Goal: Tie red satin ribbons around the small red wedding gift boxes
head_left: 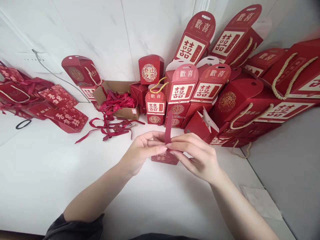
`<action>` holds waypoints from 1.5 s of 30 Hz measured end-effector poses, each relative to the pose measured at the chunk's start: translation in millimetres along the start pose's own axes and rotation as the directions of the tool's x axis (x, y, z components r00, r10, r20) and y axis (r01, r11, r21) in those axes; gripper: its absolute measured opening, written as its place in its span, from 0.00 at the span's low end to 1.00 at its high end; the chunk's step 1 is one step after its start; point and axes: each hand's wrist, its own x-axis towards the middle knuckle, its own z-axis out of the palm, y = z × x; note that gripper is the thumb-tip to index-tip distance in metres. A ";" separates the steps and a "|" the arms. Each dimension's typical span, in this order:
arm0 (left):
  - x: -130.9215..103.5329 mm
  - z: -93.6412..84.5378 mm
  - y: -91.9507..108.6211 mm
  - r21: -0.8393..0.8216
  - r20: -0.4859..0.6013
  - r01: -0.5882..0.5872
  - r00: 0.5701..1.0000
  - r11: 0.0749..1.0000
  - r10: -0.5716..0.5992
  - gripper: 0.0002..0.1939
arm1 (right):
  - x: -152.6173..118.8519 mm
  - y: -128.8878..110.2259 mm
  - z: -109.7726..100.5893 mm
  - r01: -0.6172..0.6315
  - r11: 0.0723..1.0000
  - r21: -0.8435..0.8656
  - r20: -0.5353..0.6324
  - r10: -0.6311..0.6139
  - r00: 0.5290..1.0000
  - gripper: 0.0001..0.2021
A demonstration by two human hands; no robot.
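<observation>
A dark red ribbon (168,128) stands up in a strip between my two hands, in the middle of the head view. My left hand (146,148) pinches it low down from the left, thumb and fingers closed. From the right, my right hand (195,153) also has its fingertips closed on the ribbon, touching the left thumb. Just beneath the fingers is a small red gift box (165,158) with pale characters on its front. My hands cover its top, so how the ribbon meets the box is hidden.
A cardboard box (128,113) full of red ribbons stands behind left, with loose ribbons (112,130) before it. Stacked red gift boxes (180,88) line the back and right. More red boxes (67,118) and a black ring (23,124) lie left. A paper sheet (261,201) is front right.
</observation>
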 end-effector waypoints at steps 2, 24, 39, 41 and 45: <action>-1.1 0.7 -1.0 0.069 0.006 -0.017 1.000 0.997 0.017 0.15 | 0.1 -0.6 0.1 0.004 1.000 0.000 -0.004 -0.004 1.000 0.12; 27.9 -38.7 0.9 0.870 0.244 -0.331 0.933 0.365 0.265 0.13 | -1.5 26.4 -21.5 -0.410 0.910 -0.069 0.098 0.415 0.905 0.04; 22.9 -29.7 1.5 0.820 0.305 -0.412 0.902 0.396 0.306 0.20 | -4.0 18.4 4.5 -0.411 0.895 0.176 0.300 0.349 0.888 0.04; 19.6 -26.1 6.9 0.810 0.353 -0.416 0.909 0.413 0.224 0.16 | -4.2 20.8 6.9 -0.384 0.909 0.161 0.283 0.330 0.901 0.04; 14.8 -24.1 12.0 0.816 0.360 -0.383 0.923 0.432 0.138 0.21 | -5.4 28.3 9.3 -0.385 0.907 0.172 0.247 0.339 0.908 0.02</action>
